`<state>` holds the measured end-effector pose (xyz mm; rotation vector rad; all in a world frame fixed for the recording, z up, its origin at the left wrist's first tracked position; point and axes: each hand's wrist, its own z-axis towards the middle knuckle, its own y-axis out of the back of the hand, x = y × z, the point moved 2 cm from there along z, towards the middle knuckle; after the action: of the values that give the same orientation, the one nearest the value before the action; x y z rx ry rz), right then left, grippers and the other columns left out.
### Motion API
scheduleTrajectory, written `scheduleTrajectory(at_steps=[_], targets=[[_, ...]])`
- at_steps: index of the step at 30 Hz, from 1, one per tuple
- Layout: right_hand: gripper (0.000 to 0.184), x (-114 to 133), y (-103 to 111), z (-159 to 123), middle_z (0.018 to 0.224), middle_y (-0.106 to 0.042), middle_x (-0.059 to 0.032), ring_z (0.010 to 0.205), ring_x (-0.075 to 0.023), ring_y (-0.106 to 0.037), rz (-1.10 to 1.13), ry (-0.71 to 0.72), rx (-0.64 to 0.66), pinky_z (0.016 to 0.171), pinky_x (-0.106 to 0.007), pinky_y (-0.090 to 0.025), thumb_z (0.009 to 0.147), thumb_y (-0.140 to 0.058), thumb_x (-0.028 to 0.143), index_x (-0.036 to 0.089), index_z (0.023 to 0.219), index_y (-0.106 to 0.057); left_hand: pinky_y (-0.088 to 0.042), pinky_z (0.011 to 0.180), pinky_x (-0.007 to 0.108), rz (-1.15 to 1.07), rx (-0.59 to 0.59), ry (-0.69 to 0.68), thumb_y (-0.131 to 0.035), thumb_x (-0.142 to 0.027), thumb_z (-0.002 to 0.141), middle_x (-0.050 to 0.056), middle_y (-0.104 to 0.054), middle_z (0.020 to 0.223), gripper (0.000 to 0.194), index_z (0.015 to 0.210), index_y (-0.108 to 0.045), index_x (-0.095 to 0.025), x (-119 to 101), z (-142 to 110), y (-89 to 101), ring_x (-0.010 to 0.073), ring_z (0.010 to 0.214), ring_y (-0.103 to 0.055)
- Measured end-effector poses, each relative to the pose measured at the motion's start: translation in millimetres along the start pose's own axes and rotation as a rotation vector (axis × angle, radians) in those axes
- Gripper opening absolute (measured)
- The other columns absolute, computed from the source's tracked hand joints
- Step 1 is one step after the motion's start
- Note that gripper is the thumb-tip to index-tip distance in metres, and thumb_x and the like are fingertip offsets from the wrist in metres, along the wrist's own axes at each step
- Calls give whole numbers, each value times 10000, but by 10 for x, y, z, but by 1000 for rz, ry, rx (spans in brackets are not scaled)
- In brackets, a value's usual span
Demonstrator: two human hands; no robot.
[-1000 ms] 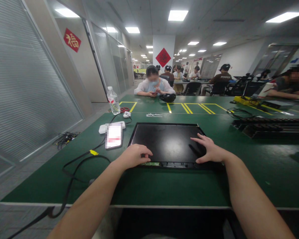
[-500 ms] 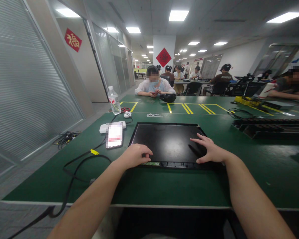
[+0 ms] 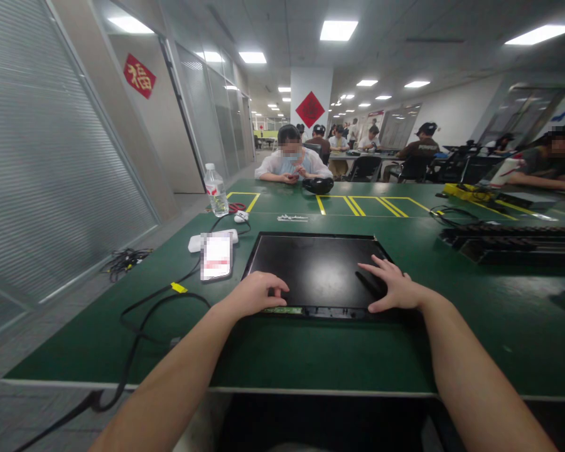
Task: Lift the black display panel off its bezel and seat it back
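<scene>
A black flat screen panel [image 3: 311, 267] lies face up on the green table, with a strip of green circuit board [image 3: 287, 310] showing along its near edge. My left hand [image 3: 258, 292] is at the panel's near left part, its fingers curled and its thumb by the near edge. The curled fingers hide their exact contact. Over the near right part of the panel, my right hand [image 3: 390, 285] has its fingers spread and holds nothing; its thumb is by the near edge. Dark reflections or shadows lie under the right fingers.
Left of the panel are a phone [image 3: 216, 256], a white device [image 3: 198, 243], a black cable [image 3: 139, 333] and a water bottle [image 3: 216, 191]. Small white pieces [image 3: 292, 218] lie beyond the panel. Long black parts [image 3: 508, 242] stand at right. A person [image 3: 292, 157] sits opposite.
My right hand has shifted very slightly, its fingers still spread. My left hand and the panel show almost no movement.
</scene>
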<state>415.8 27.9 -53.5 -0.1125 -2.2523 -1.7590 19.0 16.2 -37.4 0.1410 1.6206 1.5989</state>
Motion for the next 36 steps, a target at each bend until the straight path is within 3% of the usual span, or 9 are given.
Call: scheduleTrajectory(at_steps=[6,13,36], targets=[[1241,-12,-3,4,1815,-2,-85,1619,-515,47,9,6,-34,1181,-787,-203,531,-897,652,417,1653,-421,-474,717,251,55,-8,-52,-817,-263,858,2,-786,831,201,1053,-817,-217,-33,-8,2,160,740,-693],[1202,-75,-24,35,1813,-12,-87,1612,-524,9,30,8,-86,1200,-737,-248,500,-918,658,406,1602,-507,-462,730,259,108,14,-22,-821,-226,862,3,-789,851,199,1061,-820,-217,-62,-7,10,168,773,-704],[1153,-104,-46,62,1811,-35,-106,1616,-511,-4,23,33,-102,1207,-714,-255,533,-892,660,381,1590,-525,-454,722,256,145,13,-55,-792,-232,874,4,-781,862,181,1054,-812,-215,-78,-4,15,157,766,-688]])
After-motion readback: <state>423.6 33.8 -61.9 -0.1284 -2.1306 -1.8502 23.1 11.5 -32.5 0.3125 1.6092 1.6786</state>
